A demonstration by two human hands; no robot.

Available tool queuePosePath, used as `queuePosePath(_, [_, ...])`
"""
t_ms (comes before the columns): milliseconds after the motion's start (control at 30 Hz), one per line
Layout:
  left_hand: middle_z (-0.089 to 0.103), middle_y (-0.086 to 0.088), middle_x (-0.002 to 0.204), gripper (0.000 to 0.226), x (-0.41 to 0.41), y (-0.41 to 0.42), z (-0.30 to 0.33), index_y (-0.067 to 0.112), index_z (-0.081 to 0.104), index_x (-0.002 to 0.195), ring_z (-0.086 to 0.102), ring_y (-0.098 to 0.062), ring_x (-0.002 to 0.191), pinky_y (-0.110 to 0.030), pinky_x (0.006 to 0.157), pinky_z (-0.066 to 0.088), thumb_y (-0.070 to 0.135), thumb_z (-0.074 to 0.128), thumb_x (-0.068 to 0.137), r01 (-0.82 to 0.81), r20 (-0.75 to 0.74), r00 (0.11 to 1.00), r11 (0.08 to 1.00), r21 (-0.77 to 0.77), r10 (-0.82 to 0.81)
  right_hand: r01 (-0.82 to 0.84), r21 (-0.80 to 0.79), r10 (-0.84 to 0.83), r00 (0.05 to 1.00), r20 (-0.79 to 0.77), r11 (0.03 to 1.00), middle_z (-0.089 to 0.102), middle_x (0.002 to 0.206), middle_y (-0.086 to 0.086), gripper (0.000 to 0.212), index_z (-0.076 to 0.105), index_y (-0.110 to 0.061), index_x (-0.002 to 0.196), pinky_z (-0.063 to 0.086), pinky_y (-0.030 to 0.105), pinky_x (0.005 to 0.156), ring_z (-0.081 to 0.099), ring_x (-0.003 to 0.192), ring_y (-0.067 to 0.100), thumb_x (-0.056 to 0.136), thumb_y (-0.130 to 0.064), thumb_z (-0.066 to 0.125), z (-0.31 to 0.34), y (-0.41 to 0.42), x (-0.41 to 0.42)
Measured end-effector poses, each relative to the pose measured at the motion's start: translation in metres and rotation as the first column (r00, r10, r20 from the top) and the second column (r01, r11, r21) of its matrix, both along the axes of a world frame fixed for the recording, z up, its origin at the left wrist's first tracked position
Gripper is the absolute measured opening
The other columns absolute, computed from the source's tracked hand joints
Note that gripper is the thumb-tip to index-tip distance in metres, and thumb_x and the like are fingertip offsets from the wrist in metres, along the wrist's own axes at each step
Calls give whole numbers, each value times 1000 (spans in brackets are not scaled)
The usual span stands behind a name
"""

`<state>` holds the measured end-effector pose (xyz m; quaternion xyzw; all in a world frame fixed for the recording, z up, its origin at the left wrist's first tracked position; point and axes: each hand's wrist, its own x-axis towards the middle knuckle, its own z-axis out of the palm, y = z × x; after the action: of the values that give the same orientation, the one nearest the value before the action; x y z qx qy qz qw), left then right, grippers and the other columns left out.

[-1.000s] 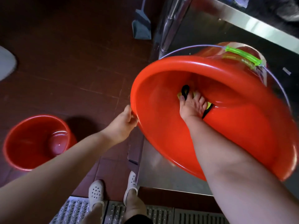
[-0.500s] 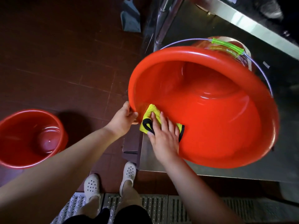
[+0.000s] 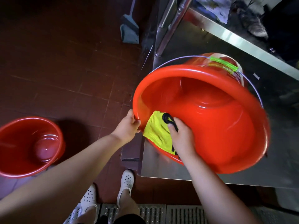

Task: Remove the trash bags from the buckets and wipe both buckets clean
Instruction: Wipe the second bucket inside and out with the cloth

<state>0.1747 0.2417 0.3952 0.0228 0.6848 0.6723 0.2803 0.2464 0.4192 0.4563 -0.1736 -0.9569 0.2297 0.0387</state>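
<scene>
Here the large red bucket (image 3: 210, 120) lies tipped on its side on the steel surface (image 3: 161, 168), its mouth turned toward the person and its wire handle (image 3: 178, 59) swung back over the top. The left hand (image 3: 127, 126) grips the near rim, fingers curled tightly around the edge. The right hand (image 3: 181, 138) is inside the mouth, palm down, pressing a yellow cloth (image 3: 157, 130) with black trim against the lower inner wall just beside the rim; its fingers lie flat on the cloth. A second red bucket (image 3: 29, 146) stands upright on the tiled floor (image 3: 64, 70), well apart to the left.
</scene>
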Motion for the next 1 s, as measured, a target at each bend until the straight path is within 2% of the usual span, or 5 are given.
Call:
queuePosePath(233, [55, -1, 100, 16, 1, -1, 3, 12, 38, 115, 60, -11, 90, -29, 82, 54, 9, 39, 99, 17, -12, 1000, 998, -63, -18, 39, 404, 58, 973, -224, 914, 64, 114, 14, 28, 61, -13, 117, 47, 44, 68, 61, 93, 41, 90, -16, 58, 80, 27, -38])
queuePosePath(367, [54, 2, 101, 17, 0, 0, 7, 13, 38, 115, 58, -10, 91, -19, 74, 52, 9, 39, 99, 5, 30, 1000, 999, -32, -4, -43, 482, 128, 981, -147, 875, 62, 107, 11, 31, 62, -18, 117, 46, 45, 71, 59, 89, 39, 86, -17, 61, 86, 19, -26])
queuePosePath(567, [56, -13, 108, 17, 0, -1, 6, 10, 37, 114, 63, -25, 91, -41, 83, 55, 7, 42, 98, -5, 23, 1000, 996, -85, 7, -266, 371, 182, 952, 246, 890, 59, 124, 0, 51, 53, -26, 132, 41, 39, 94, 54, 112, 29, 87, -49, 55, 19, -28, 24])
queuePosePath(833, [57, -6, 91, 19, 2, -2, 8, 16, 36, 114, 63, -19, 78, -36, 75, 56, 11, 42, 97, 70, -91, 992, 979, -191, -88, -68, 307, -36, 947, 319, 949, -5, 159, 8, 72, -5, -11, 150, -7, 38, 118, -9, 146, 22, 97, -52, 21, -53, -21, -9])
queuePosePath(1000, [61, -15, 98, 23, -2, -5, 12, 19, 35, 119, 62, -28, 92, -47, 81, 54, 19, 44, 97, 151, -171, 965, 953, -262, -199, 65, 284, -147, 949, 278, 957, 1, 160, 8, 73, 8, -15, 151, -5, 50, 115, -6, 146, 28, 94, -58, 25, -68, 15, -48])
